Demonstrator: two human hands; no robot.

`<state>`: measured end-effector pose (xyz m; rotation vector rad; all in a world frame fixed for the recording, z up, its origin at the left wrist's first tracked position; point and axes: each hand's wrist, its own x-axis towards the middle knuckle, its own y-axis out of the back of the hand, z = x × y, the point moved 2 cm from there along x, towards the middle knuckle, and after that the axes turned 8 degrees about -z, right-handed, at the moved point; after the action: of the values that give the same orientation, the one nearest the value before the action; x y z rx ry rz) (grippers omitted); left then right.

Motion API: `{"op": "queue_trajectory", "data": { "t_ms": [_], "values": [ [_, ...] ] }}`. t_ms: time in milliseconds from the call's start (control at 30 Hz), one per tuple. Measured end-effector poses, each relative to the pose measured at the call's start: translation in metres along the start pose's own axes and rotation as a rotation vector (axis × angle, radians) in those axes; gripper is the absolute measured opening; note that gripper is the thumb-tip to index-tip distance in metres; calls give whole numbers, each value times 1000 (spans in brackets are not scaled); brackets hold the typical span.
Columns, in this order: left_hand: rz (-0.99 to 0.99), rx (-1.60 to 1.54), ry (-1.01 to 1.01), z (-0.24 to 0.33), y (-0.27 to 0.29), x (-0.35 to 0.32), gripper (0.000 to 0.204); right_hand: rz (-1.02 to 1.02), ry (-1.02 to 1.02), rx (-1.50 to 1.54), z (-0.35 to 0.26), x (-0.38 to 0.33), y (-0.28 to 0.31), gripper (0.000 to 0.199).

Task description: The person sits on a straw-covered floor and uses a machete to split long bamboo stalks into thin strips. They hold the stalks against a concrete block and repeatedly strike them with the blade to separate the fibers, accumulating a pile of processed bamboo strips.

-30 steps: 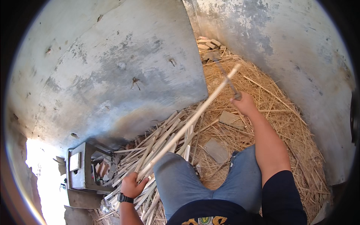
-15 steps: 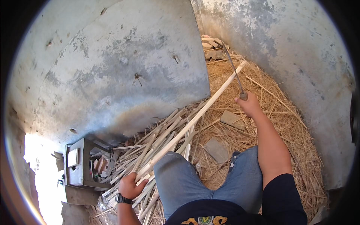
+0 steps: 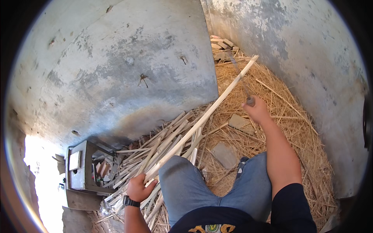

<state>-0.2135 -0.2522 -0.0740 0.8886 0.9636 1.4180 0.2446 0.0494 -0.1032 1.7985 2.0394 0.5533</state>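
Note:
A long pale split strip, of wood or bamboo, slants from the lower left up to the far right, passing beside my left knee. My left hand is closed on its near end, thumb held out to the side. In my right hand is the grip of a long thin-bladed knife, my fingers wrapped round it. The blade is smeared by motion and points away from me, crossing the strip near its far end; whether it touches the strip I cannot tell.
A heap of split strips lies left of my legs. Straw-like shavings cover the floor, with flat slabs among them. Bricks sit in the far corner. A small worn cabinet stands left, below a stained wall.
The strip's far end has shifted slightly away from me. My left hand has moved a little to the right and forward. The knife blade is now blurred by motion.

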Motion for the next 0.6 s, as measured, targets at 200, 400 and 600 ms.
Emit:
{"op": "queue_trajectory", "data": {
  "t_ms": [200,400,600],
  "values": [
    [-33,-60,-12,22,-11,32,53,-398,246,-396,-76,-40,-40,24],
    [-37,45,2,11,3,14,50,-48,-143,86,21,6,5,53],
    [-12,-1,-14,22,-24,42,49,-377,337,-431,-52,-23,-32,24]
  ]
}}
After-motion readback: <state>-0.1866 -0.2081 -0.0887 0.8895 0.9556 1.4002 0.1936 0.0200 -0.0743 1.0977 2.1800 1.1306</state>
